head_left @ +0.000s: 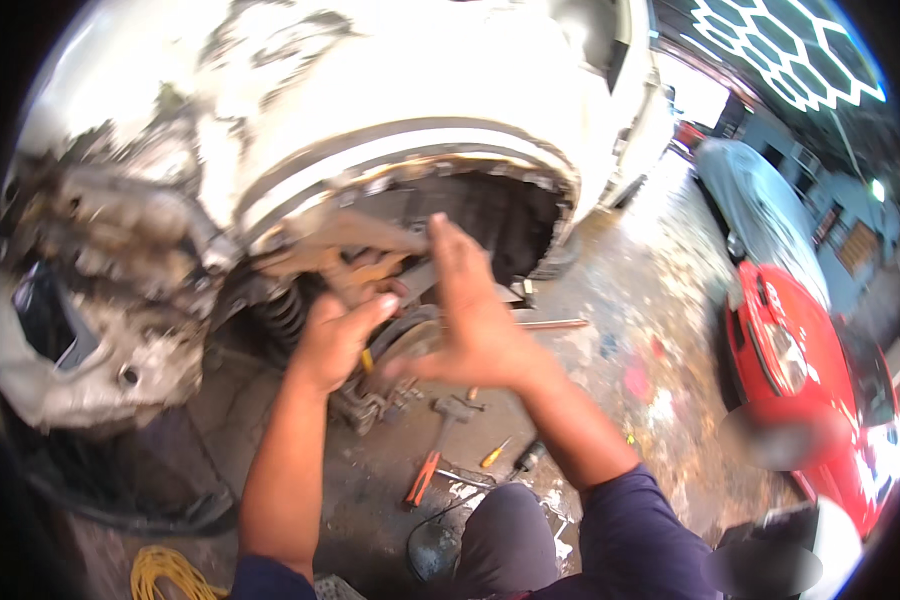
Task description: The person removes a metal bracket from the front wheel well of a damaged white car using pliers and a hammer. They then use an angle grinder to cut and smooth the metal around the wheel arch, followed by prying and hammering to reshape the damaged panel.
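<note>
Both my hands are raised in front of the wheel arch [410, 140] of a white car, whose wheel is off. My right hand [470, 325] is blurred, with its fingers stretched upward and thumb apart; it holds nothing that I can see. To its left, my left hand [332, 345] has its thumb stretched toward the right hand, while its other fingers are partly hidden. Nothing shows in its grip. Behind the hands are a dark coil spring [282, 320] and a round brake disc [410, 345], partly covered by them. A small yellow piece [367, 361] shows beside the left hand.
Below lie a hammer [427, 475] with an orange handle, a yellow screwdriver [495, 454] and a black cylindrical tool [530, 456] with a cord. A long bar [558, 323] sticks out rightward. Yellow cable [168, 574] lies coiled lower left. A red car [795, 375] stands right.
</note>
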`<control>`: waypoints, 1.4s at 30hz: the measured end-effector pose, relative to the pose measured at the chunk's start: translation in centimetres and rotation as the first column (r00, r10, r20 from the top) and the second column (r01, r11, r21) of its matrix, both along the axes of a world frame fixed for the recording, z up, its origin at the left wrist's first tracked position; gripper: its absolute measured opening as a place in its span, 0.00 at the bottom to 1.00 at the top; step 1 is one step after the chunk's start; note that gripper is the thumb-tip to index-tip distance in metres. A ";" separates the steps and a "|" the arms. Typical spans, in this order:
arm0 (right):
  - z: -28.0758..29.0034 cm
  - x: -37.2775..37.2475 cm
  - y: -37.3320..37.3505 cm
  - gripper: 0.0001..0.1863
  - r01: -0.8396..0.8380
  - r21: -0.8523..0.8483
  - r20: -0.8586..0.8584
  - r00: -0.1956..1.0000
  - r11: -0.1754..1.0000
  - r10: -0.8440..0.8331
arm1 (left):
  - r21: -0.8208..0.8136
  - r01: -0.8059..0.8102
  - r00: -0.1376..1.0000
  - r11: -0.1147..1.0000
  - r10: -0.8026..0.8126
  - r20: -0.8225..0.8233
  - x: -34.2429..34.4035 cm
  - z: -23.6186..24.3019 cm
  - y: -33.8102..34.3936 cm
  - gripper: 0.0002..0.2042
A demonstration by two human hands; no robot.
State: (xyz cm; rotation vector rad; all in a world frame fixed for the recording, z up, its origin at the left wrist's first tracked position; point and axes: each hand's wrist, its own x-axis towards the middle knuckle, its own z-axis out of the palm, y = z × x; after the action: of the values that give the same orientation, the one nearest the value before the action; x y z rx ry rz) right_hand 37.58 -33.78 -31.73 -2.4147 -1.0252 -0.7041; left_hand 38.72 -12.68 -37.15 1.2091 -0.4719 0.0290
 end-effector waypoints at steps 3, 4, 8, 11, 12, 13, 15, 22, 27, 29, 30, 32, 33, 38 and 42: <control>-1.7 -0.4 2.6 0.89 0.061 0.134 0.042 0.997 0.989 -0.067 | -0.151 0.185 0.979 0.971 -0.168 0.117 -0.5 2.0 -0.5 0.48; -1.7 -0.8 2.9 0.90 0.069 0.157 0.022 0.997 0.985 -0.073 | -0.168 0.236 0.968 0.957 -0.216 0.129 -0.3 2.5 -0.9 0.51; -1.2 -0.2 3.1 0.90 0.084 0.143 0.131 0.986 0.986 -0.103 | -0.346 0.385 0.922 0.855 -0.342 0.182 1.7 2.7 -2.3 0.48; -1.0 -0.2 2.8 0.88 0.106 0.130 0.218 0.967 0.986 -0.133 | -0.350 0.369 0.925 0.861 -0.303 0.230 2.8 2.8 -2.7 0.36; -0.9 -0.3 2.6 0.87 0.126 0.135 0.225 0.962 0.983 -0.155 | -0.346 0.363 0.925 0.865 -0.289 0.247 3.1 2.9 -3.1 0.36; -0.7 -0.2 3.0 0.85 0.137 0.146 0.238 0.957 0.980 -0.169 | -0.335 0.350 0.926 0.875 -0.268 0.268 3.5 3.0 -2.9 0.35; -0.1 -0.1 3.3 0.84 0.152 0.145 0.220 0.958 0.978 -0.182 | -0.326 0.332 0.923 0.885 -0.234 0.307 4.3 3.2 -2.8 0.35; 0.1 -1.1 2.5 0.91 0.189 0.059 0.205 0.959 0.980 -0.198 | -0.412 0.351 0.903 0.841 -0.187 0.387 4.3 2.4 -3.2 0.28; 0.8 -0.2 -1.1 0.69 0.052 0.365 -0.195 0.981 0.929 0.022 | -0.350 0.422 0.871 0.836 -0.268 0.411 3.9 2.4 -2.3 0.31; 1.3 1.6 -3.8 0.44 0.110 0.139 -0.051 0.993 0.984 -0.104 | -0.311 0.437 0.867 0.844 -0.303 0.397 3.6 2.7 -2.1 0.31; 1.6 2.6 -5.4 0.36 0.121 -0.047 0.028 0.992 0.992 -0.120 | -0.298 0.452 0.861 0.841 -0.324 0.392 3.6 2.7 -2.3 0.32; 2.4 2.6 -4.2 0.27 0.099 -0.101 -0.097 0.989 0.990 -0.109 | -0.275 0.447 0.866 0.851 -0.334 0.372 3.8 2.3 -1.3 0.35; 2.7 2.7 -3.8 0.24 0.085 -0.128 -0.160 0.981 0.988 -0.106 | -0.272 0.443 0.868 0.854 -0.332 0.368 4.0 2.0 -1.0 0.36; 2.0 2.8 -3.2 0.13 0.216 -0.091 0.125 0.971 0.972 -0.204 | -0.271 0.447 0.862 0.852 -0.331 0.383 3.5 2.1 -0.6 0.38; 0.6 2.9 -1.8 0.12 0.313 0.148 0.497 0.796 0.938 -0.344 | -0.223 0.472 0.843 0.853 -0.362 0.399 3.5 2.9 -0.3 0.36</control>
State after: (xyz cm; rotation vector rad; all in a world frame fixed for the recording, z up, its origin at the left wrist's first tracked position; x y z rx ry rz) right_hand 40.45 -35.60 -31.15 -2.4285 -0.7411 -1.5533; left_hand 42.19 -12.97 -34.23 0.7617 -1.0016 -0.0643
